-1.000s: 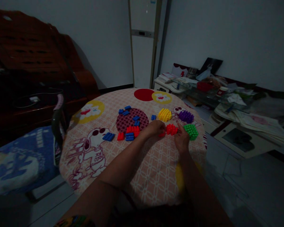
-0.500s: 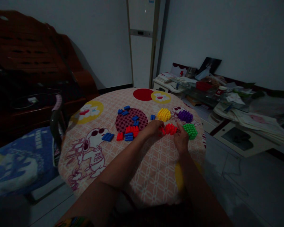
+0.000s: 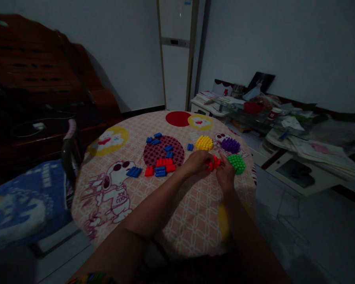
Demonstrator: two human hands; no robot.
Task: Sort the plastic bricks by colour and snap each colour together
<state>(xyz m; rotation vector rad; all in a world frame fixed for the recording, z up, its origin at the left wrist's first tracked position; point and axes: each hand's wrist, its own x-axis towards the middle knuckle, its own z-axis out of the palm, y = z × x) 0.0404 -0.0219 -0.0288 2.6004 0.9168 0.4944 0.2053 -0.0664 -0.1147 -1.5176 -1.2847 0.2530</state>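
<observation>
Red building blocks joined in a cluster [image 3: 215, 161] sit between my two hands on the right half of the table. My right hand [image 3: 226, 176] grips the cluster's right side with its fingertips. A red building block, mostly covered by fingers, is pinched in my left hand [image 3: 198, 163] against the cluster's left side. Whether the two are locked together I cannot tell. Close by stand a yellow block cluster [image 3: 204, 143], a purple one [image 3: 230, 145] and a green one [image 3: 236, 164].
Loose red blocks [image 3: 165, 163] and several blue blocks [image 3: 134, 172] lie on the left and middle of the round patterned tablecloth [image 3: 183, 213]. A chair with a blue cover [image 3: 44, 197] stands at left. A cluttered glass-topped cabinet [image 3: 254, 122] is at right.
My left hand has moved right with the red block, up against the red cluster. My right hand stays nearly in place, and the loose blocks lie as before.
</observation>
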